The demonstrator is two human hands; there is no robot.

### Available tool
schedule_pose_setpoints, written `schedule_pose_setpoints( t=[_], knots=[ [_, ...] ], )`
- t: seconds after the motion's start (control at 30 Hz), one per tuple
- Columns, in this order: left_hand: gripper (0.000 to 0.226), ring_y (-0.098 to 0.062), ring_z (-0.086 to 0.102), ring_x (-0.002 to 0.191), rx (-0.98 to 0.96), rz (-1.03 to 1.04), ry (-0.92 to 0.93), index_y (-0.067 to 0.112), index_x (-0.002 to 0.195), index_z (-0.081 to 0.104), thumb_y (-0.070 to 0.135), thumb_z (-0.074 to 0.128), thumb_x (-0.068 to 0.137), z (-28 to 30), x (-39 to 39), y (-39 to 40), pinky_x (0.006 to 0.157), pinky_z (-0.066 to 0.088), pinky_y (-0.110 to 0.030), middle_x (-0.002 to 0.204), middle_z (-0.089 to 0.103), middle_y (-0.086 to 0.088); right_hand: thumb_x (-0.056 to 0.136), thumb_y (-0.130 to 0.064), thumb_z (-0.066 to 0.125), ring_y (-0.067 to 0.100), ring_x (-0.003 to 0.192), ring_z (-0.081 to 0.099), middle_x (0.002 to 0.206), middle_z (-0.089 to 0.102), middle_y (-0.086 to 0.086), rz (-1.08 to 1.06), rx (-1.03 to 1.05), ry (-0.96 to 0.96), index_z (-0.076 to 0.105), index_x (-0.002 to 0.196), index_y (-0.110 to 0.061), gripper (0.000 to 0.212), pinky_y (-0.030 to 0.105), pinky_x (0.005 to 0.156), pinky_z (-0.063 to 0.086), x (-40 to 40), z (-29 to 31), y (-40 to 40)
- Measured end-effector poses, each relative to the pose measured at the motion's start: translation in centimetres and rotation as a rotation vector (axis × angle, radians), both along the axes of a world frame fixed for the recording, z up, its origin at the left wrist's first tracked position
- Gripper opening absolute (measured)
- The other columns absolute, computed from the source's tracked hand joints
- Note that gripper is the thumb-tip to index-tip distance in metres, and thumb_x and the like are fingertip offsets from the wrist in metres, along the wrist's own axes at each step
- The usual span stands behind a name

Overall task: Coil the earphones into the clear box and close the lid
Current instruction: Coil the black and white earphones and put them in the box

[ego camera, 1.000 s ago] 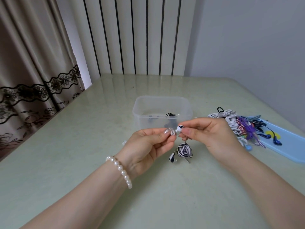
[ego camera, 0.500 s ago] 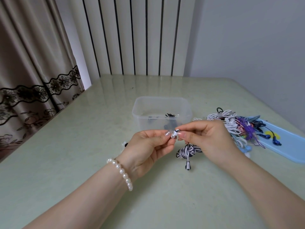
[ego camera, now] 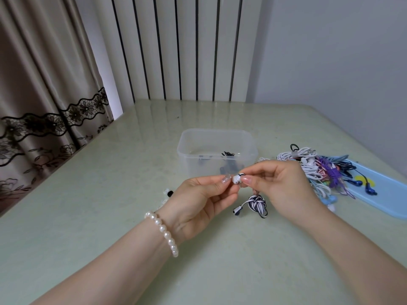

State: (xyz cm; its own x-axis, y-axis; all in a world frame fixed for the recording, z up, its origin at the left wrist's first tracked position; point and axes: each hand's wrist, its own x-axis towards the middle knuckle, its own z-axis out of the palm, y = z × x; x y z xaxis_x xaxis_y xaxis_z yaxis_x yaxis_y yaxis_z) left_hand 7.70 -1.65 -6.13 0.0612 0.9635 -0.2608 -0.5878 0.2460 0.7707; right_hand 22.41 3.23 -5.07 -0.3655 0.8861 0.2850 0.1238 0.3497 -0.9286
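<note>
While left hand point(ego camera: 198, 201) and right hand point(ego camera: 284, 186) pinch one white earbud point(ego camera: 236, 178), its black-and-white striped earphone coil point(ego camera: 256, 203) dangles before the translucent plastic box point(ego camera: 217, 150). Risk: unsecured loops may unravel during transfer.

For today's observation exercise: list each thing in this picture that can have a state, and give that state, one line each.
clear box: lid off, dark earphones inside.
striped earphones: cord bundled, hanging below the hands, one earbud pinched between both hands.
left hand: pinches the earbud.
right hand: pinches the earbud.
earphone pile: tangled, loose on the table, partly on the lid.
blue lid: lying flat, off the box.
</note>
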Motion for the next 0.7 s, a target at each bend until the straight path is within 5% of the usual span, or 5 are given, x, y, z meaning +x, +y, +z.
schedule_pose_setpoints(
  t=[0.13, 0.53, 0.7],
  knots=[
    [0.017, -0.012, 0.067, 0.064, -0.01, -0.008, -0.034, -0.007, 0.084, 0.067, -0.004, 0.05, 0.083, 0.1, 0.1, -0.1, 0.068, 0.058, -0.023, 0.075, 0.07, -0.012, 0.074, 0.01, 0.065, -0.001, 0.047, 0.055, 0.059, 0.065, 0.0, -0.013, -0.007, 0.024, 0.069, 0.073, -0.008, 0.018, 0.01, 0.05, 0.043, -0.2, 0.0, -0.1],
    [0.026, -0.014, 0.068, 0.069, -0.021, 0.007, -0.149, -0.011, 0.089, 0.067, -0.001, 0.056, 0.068, 0.3, 0.6, -0.3, 0.073, 0.057, -0.028, 0.081, 0.069, -0.014, 0.074, 0.001, 0.07, 0.0, 0.054, 0.059, 0.054, 0.064, -0.02, -0.233, 0.137, -0.013, 0.064, 0.062, -0.03, 0.033, 0.012, 0.058, 0.046, -0.9, -0.8, -0.6],
    [0.022, -0.017, 0.069, 0.073, -0.017, 0.006, -0.208, -0.01, 0.082, 0.07, -0.001, 0.056, 0.067, 0.5, 0.9, -0.5, 0.074, 0.057, -0.03, 0.084, 0.07, -0.015, 0.074, 0.002, 0.069, -0.004, 0.062, 0.06, 0.062, 0.063, -0.018, -0.31, 0.253, -0.025, 0.061, 0.065, -0.033, 0.036, 0.007, 0.059, 0.043, -1.3, -0.8, -1.2]
  ],
)
